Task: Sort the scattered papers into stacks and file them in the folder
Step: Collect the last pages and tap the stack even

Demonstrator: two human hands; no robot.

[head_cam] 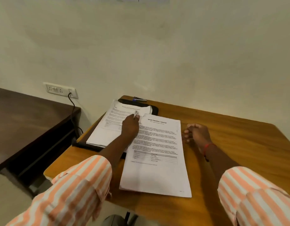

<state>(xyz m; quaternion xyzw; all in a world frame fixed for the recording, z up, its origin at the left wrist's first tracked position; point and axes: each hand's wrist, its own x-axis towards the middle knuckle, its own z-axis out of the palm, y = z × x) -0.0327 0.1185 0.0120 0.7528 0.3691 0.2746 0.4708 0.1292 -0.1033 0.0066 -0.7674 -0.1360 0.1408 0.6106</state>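
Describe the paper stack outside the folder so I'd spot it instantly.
On the wooden table, look between the left hand and the right hand. The nearer paper stack lies mostly on bare wood, overlapping the black folder slightly. Unlike the stack on the folder, which the left hand pinches, its top sheet reads "Sample Education Transcript".

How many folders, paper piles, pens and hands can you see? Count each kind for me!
Black folder: 1
Paper piles: 2, far pile, near pile
Pen: 1
Hands: 2, left hand, right hand
Total: 6
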